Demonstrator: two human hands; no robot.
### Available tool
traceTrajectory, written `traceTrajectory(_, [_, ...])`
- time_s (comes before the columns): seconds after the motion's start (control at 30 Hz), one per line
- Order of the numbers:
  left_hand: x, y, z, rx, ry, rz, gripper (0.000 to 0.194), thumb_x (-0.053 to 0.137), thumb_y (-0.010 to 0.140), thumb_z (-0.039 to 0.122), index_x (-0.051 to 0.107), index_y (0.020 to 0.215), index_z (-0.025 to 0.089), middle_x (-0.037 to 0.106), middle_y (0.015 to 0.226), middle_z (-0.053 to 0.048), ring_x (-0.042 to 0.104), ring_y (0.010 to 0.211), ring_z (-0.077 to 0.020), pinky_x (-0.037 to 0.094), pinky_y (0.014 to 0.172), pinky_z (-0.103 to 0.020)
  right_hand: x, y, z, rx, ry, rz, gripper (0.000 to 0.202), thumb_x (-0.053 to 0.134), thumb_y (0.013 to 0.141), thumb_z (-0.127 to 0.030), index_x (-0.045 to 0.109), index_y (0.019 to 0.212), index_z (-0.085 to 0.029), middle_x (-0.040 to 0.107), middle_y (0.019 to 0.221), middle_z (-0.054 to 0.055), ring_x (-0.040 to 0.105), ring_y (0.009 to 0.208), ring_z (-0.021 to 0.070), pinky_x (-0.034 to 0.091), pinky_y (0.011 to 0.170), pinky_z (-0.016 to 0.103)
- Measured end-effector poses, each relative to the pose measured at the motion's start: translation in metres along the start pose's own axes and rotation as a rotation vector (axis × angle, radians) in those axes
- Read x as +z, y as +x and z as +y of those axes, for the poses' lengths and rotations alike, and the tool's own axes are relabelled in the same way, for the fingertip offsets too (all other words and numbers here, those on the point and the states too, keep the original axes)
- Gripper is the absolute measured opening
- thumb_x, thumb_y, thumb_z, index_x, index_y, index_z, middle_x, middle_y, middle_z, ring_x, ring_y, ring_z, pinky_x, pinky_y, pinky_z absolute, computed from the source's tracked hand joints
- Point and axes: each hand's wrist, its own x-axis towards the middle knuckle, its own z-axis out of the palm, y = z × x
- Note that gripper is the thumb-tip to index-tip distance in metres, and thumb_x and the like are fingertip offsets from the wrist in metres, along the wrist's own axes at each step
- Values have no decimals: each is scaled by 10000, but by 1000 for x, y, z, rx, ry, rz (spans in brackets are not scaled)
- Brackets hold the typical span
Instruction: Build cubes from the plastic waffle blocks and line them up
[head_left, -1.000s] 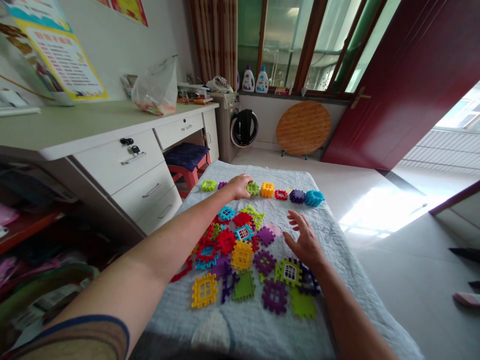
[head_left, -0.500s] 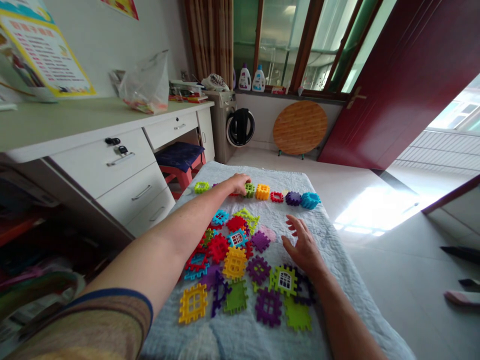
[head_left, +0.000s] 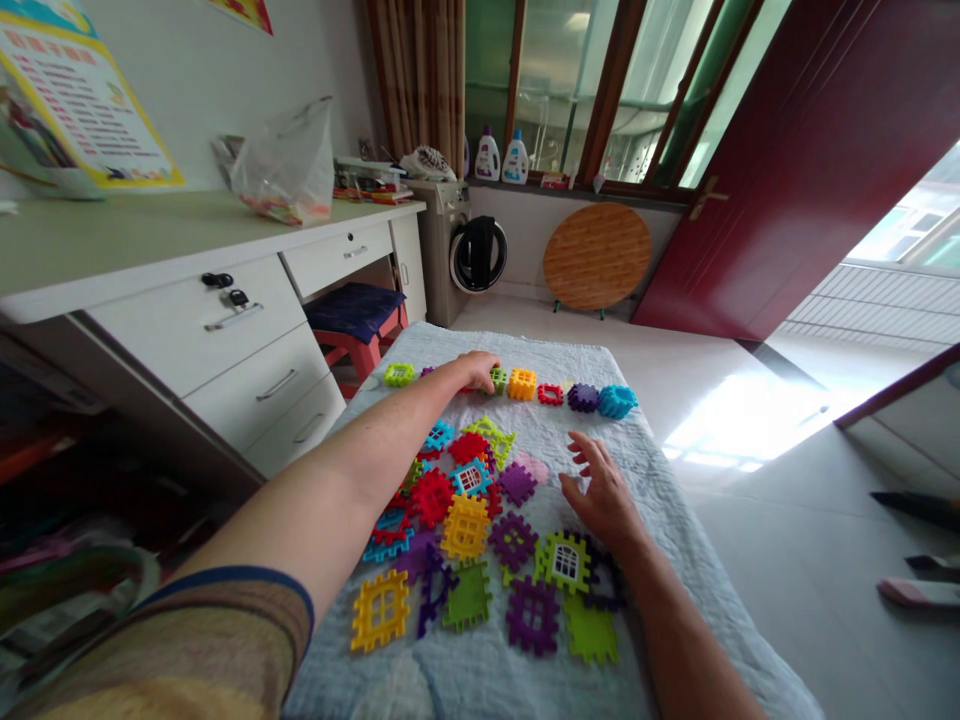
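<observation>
At the far row of toy building blocks, my left hand (head_left: 480, 371) has its fingers closed at a green block (head_left: 499, 381), hiding part of it. To its right along the row stand a yellow block (head_left: 522, 384), a red block (head_left: 550, 394), a dark purple block (head_left: 583, 398) and a blue block (head_left: 618, 401). A lime block (head_left: 399, 375) is at the left end. My right hand (head_left: 601, 490) hovers with fingers apart and nothing in it. Left of that hand lie loose flat pieces, among them a purple piece (head_left: 517, 484) and a yellow window piece (head_left: 465, 529).
A pale blue cloth (head_left: 697, 620) covers the table. Left stands a white desk (head_left: 187, 235) with drawers, a plastic bag (head_left: 292, 165) on top, and a stool (head_left: 356, 312) beside it. Farther back are a washing machine (head_left: 442, 250) and a round wooden tabletop (head_left: 598, 255).
Both hands keep nearly the same places, the left at the green block and the right open. The whole view has shifted slightly.
</observation>
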Motion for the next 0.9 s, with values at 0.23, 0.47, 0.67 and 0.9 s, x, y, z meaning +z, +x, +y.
traceTrajectory(0.23, [1,1,-1,-2,14,-8,664,752,518,285,610,1160,190,657,1158,-86,613,1026,-285,482,866,-332,0,1,2,5,2,5,535,548,784,-209,442,1308,-237,578,1098,90,590,915,214,537,806,405])
traceTrajectory(0.47, [-11,-31,3,17,79,217,832,763,576,390,482,1322,155,502,1351,-150,444,1262,-323,342,1067,-389,-3,2,4,22,23,32,507,549,784,-243,471,1285,-224,595,1069,92,588,853,203,535,682,355])
traceTrajectory(0.67, [-14,-107,-2,119,78,363,616,693,685,365,542,1244,154,567,1268,-123,484,1214,-289,321,1081,-385,-5,4,5,55,-29,23,396,543,777,-256,562,1167,-194,618,1001,83,595,788,186,511,693,348])
traceTrajectory(0.9, [13,-198,-21,34,6,291,517,655,717,333,573,1195,156,588,1251,-127,510,1195,-294,355,1062,-418,-5,6,8,111,-74,-60,328,509,748,-242,626,1043,-163,655,845,49,582,665,146,479,675,299])
